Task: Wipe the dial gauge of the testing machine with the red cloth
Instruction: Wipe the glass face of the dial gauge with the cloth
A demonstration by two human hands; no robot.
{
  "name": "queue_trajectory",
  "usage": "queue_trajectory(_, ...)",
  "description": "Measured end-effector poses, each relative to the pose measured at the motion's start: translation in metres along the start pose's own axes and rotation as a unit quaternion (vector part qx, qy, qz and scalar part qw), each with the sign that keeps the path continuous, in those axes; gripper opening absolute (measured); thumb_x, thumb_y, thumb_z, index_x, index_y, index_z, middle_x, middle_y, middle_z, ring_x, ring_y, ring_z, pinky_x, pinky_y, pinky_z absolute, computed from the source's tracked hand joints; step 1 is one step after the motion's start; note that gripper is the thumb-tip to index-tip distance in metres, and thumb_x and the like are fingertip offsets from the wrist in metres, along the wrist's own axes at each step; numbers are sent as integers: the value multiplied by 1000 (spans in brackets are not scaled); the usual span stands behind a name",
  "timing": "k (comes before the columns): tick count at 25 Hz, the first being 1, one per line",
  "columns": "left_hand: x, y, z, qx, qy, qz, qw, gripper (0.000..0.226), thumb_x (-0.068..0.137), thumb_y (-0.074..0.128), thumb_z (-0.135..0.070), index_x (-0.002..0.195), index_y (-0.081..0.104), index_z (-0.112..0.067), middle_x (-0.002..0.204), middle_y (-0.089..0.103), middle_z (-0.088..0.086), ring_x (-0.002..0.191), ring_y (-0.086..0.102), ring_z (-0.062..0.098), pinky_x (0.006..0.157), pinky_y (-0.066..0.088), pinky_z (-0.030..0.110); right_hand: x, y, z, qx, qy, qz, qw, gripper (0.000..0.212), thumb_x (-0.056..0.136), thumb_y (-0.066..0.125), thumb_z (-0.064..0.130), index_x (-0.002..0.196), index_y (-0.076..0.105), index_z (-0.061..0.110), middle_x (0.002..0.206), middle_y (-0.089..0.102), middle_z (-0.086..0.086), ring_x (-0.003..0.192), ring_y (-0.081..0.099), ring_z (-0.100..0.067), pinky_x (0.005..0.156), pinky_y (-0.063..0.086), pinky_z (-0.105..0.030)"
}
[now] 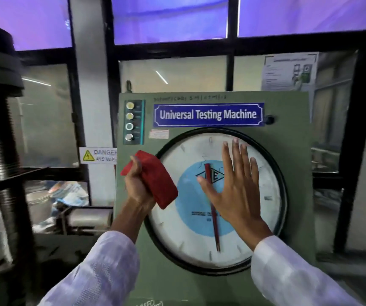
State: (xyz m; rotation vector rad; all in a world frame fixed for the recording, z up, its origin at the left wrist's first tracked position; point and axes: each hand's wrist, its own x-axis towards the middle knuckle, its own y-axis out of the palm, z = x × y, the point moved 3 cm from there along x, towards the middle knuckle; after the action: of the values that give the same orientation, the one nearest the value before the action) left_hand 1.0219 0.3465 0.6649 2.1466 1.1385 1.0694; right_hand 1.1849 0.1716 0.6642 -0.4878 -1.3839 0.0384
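Observation:
The large round dial gauge (190, 237) has a white face, a blue centre, a red pointer and a black rim, set in the green cabinet of the testing machine (296, 173). My left hand (136, 184) is shut on the folded red cloth (157, 180), which overlaps the gauge's left rim. My right hand (236, 186) lies flat with fingers spread over the middle and right part of the dial glass. Both arms wear white sleeves.
A blue "Universal Testing Machine" plate (208, 114) sits above the gauge, with a column of round buttons (130, 121) at upper left. A danger sign (98, 155) hangs left of the cabinet. A dark threaded column (3, 151) stands at far left. Windows lie behind.

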Motion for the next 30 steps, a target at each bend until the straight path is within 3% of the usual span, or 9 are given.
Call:
queue_trajectory(4,40,2,45,97,-8,-83,992,48,89,64,-67,83,71,-20,80,67,2,80,62,22,79,49,37,-1,34,-42,-53,29,29,998,99,98,29,81,172,9,18,181,3,-9,168,1,-27,135,15,-56)
queue_trajectory(8,81,-3,80,263,77,-126,953,69,77,56,-87,105,73,-25,98,73,-6,98,69,15,92,51,24,-9,76,-80,-100,62,23,993,101,97,40,78,172,9,18,181,2,-10,168,4,-31,134,18,-59)
queue_trajectory(10,93,-3,93,427,160,-147,878,99,80,48,-91,137,60,-10,131,67,16,130,58,36,114,44,43,-16,92,-102,-110,79,19,991,102,95,45,77,172,13,17,181,5,-10,168,8,-32,133,20,-59)
queue_trajectory(13,110,4,114,587,314,-83,742,89,96,49,-68,165,26,-16,172,24,16,161,15,28,131,10,44,-26,111,-134,-118,107,13,987,103,93,44,78,170,21,14,180,13,-14,166,16,-35,131,24,-60)
queue_trajectory(17,123,1,148,691,302,-66,653,93,98,46,-59,168,1,-18,178,0,7,163,-6,25,131,1,54,-41,142,-171,-120,129,55,983,109,91,37,85,170,23,12,179,13,-16,166,17,-37,129,27,-62)
queue_trajectory(21,130,-4,157,758,333,-27,561,98,95,36,-76,169,4,-20,178,0,8,163,-8,29,129,-7,56,-56,179,-189,-116,142,58,981,113,89,32,93,171,13,18,181,7,-13,168,7,-34,131,20,-63)
queue_trajectory(24,129,-1,157,770,325,3,548,104,90,19,-88,169,7,-21,178,-3,6,163,-10,28,127,-10,57,-61,196,-193,-107,144,25,983,113,89,32,94,172,8,21,181,6,-14,168,3,-36,133,11,-64)
queue_trajectory(28,130,25,169,741,299,51,599,88,96,-1,-79,168,5,-30,178,-7,0,160,-22,20,128,-11,55,-66,206,-198,-81,161,-16,983,119,87,39,94,171,15,13,178,7,-27,167,2,-42,132,9,-65)
queue_trajectory(30,124,51,191,761,332,60,554,75,104,2,-65,168,11,-27,178,0,2,162,-13,24,130,-5,56,-68,208,-197,-84,167,-26,982,124,85,39,97,170,17,9,176,9,-31,166,5,-45,132,11,-65)
